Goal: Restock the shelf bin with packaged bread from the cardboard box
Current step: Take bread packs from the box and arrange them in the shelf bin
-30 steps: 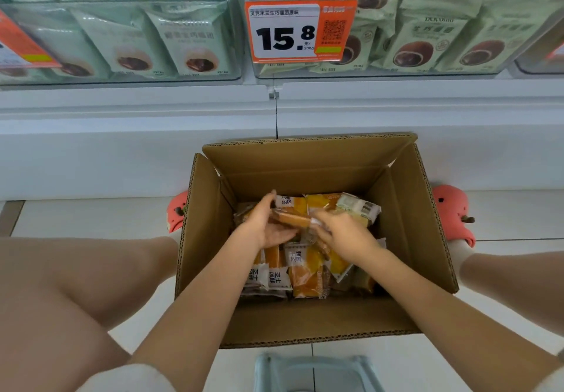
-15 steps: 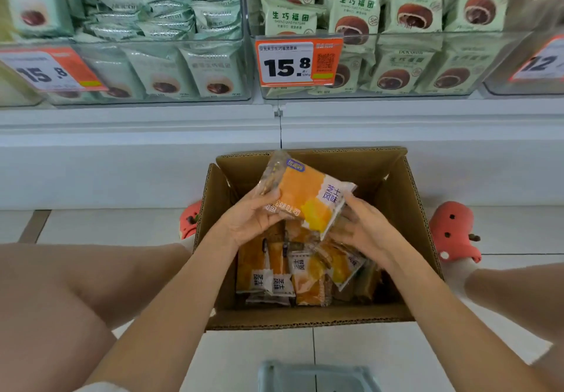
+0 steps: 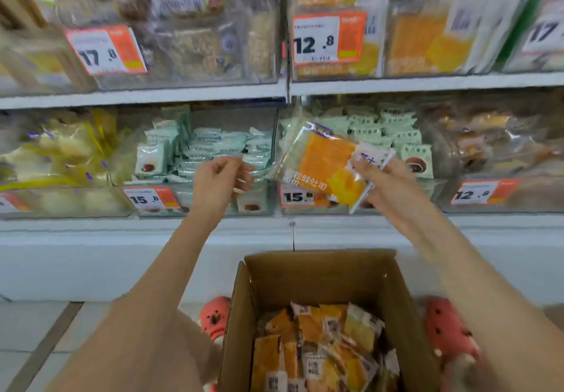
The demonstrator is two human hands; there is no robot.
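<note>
My right hand (image 3: 389, 182) holds an orange-and-clear bread packet (image 3: 323, 162) by its right end, raised in front of the lower shelf. My left hand (image 3: 219, 179) hangs just left of the packet, fingers loosely curled, holding nothing. Below, the open cardboard box (image 3: 244, 315) sits on the floor with several more orange bread packets (image 3: 320, 349) inside. On the upper shelf at the right, a clear bin (image 3: 427, 40) with a 12.8 price tag (image 3: 328, 39) holds matching orange packets.
Clear bins of green snack packets (image 3: 210, 147) fill the lower shelf behind my hands, with 15.8 tags (image 3: 149, 197). A bin of other baked goods (image 3: 189, 25) sits upper left. Pink clogs (image 3: 213, 318) flank the box on the tiled floor.
The bread packet has been lifted out of the box up to shelf height. My left hand has let go of it, leaving it in my right hand. The view has tilted upward.
</note>
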